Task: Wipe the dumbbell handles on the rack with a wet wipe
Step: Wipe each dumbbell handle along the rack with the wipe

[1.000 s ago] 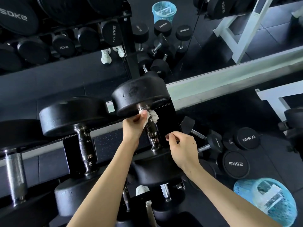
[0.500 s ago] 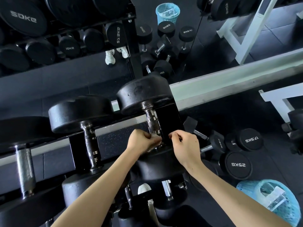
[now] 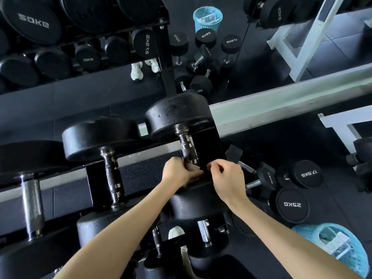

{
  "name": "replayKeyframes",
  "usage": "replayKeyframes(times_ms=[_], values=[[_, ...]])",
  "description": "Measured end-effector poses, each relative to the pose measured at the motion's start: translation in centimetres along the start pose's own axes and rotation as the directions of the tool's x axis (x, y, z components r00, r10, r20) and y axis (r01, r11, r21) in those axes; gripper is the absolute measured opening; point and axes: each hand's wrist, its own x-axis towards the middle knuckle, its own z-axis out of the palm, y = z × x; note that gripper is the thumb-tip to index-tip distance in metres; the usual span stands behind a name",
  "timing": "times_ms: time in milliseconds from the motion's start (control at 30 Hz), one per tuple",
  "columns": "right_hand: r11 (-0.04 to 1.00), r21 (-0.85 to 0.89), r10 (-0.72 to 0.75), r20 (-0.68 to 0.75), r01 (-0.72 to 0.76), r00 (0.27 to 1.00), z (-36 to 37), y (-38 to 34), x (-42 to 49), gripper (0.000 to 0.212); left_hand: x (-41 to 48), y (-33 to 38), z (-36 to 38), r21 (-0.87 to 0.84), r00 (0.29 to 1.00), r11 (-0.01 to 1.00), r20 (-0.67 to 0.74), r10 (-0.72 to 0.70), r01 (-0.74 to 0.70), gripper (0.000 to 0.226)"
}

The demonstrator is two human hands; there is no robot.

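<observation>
Chrome shows along the upper stretch of the dumbbell handle (image 3: 186, 147), which runs away from the camera between its far head (image 3: 177, 115) and near head (image 3: 197, 202) on the top tier of the rack (image 3: 210, 152). The left hand (image 3: 180, 172) is wrapped round the lower end of that handle, just above the near head, with its fingers curled tight about the bar. The wet wipe is out of sight (it may be bunched inside that fist, though the view does not settle it). The right hand (image 3: 228, 178) sits just beside the left, over the rack's black end plate, fingers curled in and thumb meeting forefinger; whether it pinches anything I cannot tell. To the left, a neighbouring dumbbell (image 3: 112, 176) lies parallel on the same tier. On the floor to the right lie a 25KG dumbbell (image 3: 291, 205) and a 17.5KG dumbbell (image 3: 308, 174), with a blue mesh basket (image 3: 340, 248) near them. A mirror (image 3: 261, 63) behind the rack reflects more dumbbells.
</observation>
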Motion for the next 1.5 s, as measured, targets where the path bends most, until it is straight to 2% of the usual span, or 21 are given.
replayKeyframes(times_ms=[33,100,200,267,333,400,500,600,767,833,900,1033,1167,1233,1267,1333,1433,1500], values=[[1.000,0.001,-0.003,0.001,0.003,1.000,0.0,0.0,0.0,0.025,0.0,0.1,0.0,0.078,1.000,0.997,-0.030,0.007,-0.005,0.034],[1.000,0.001,0.000,0.003,0.000,1.000,0.0,0.1,0.0,0.025,0.3,-0.1,0.0,0.080,0.999,0.997,-0.025,0.022,-0.020,0.034],[1.000,0.016,0.027,0.014,-0.027,1.000,0.0,0.0,0.0,0.025,0.5,-0.5,-0.6,-0.079,0.992,0.996,0.113,0.051,-0.042,0.025],[0.998,0.042,0.045,0.011,-0.046,0.999,-0.1,0.0,0.0,0.026,0.7,-1.0,-1.1,-0.246,0.967,0.969,0.238,0.088,-0.028,0.014],[0.997,0.060,0.051,-0.010,-0.051,0.999,-0.1,0.0,-0.2,0.026,0.8,-1.6,-1.3,-0.357,0.946,0.934,0.303,0.112,0.003,0.013],[0.998,0.052,0.040,-0.028,-0.039,0.999,0.0,0.0,-0.3,0.027,1.0,-2.0,-1.3,-0.369,0.939,0.929,0.329,0.103,0.028,0.023],[0.999,0.029,0.023,-0.027,-0.022,0.999,0.0,-0.1,-0.3,0.027,1.0,-1.7,-1.3,-0.371,0.946,0.927,0.316,0.072,0.053,0.022],[1.000,0.011,0.018,-0.026,-0.017,1.000,-0.1,-0.1,-0.4,0.027,0.7,-1.0,-1.2,-0.255,0.968,0.967,0.247,0.048,0.018,0.020],[1.000,-0.011,-0.012,-0.061,0.011,0.998,-0.1,-0.2,-0.4,0.026,-0.2,0.5,-0.4,0.113,0.999,0.994,0.043,-0.013,0.008,0.018],[1.000,-0.008,-0.006,-0.067,0.006,0.998,-0.2,-0.2,-0.5,0.026,-0.4,0.5,0.0,0.132,1.000,0.991,0.007,-0.028,0.026,0.024],[1.000,-0.013,-0.010,-0.072,0.009,0.997,-0.2,-0.3,-0.6,0.027,-0.9,0.8,-0.3,0.134,0.999,0.990,-0.012,-0.032,0.033,0.022],[1.000,-0.001,-0.003,-0.045,0.003,0.999,-0.3,-0.2,-0.5,0.028,-2.0,1.3,-1.3,0.255,1.000,0.967,-0.008,0.004,-0.001,0.027],[0.999,0.037,0.017,-0.007,-0.017,1.000,-0.2,-0.1,-0.6,0.030,-2.3,1.8,-3.1,0.353,0.994,0.934,0.104,0.018,-0.054,0.028],[0.994,0.100,0.040,0.008,-0.041,0.999,-0.4,-0.1,-0.7,0.029,-2.8,1.8,-4.1,0.281,0.993,0.957,0.110,0.042,-0.072,0.042],[0.985,0.162,0.060,0.005,-0.060,0.998,-0.7,0.0,-0.7,0.028,-3.1,1.5,-4.5,0.194,0.996,0.978,0.069,0.061,-0.073,0.044],[0.944,0.318,0.088,0.010,-0.086,0.996,-1.5,0.4,-1.2,0.027,-4.4,0.8,-5.4,-0.061,0.995,0.994,-0.042,0.086,-0.089,0.028],[0.927,0.374,0.026,-0.034,-0.011,0.999,-2.7,0.9,-3.2,0.023,-6.9,0.2,-6.0,-0.442,0.993,0.892,-0.102,0.052,-0.092,0.006],[0.939,0.326,-0.072,-0.129,0.111,0.989,-3.1,1.0,-5.0,0.021,-8.9,0.1,-6.0,-0.589,0.994,0.802,-0.105,0.043,-0.097,0.012]])
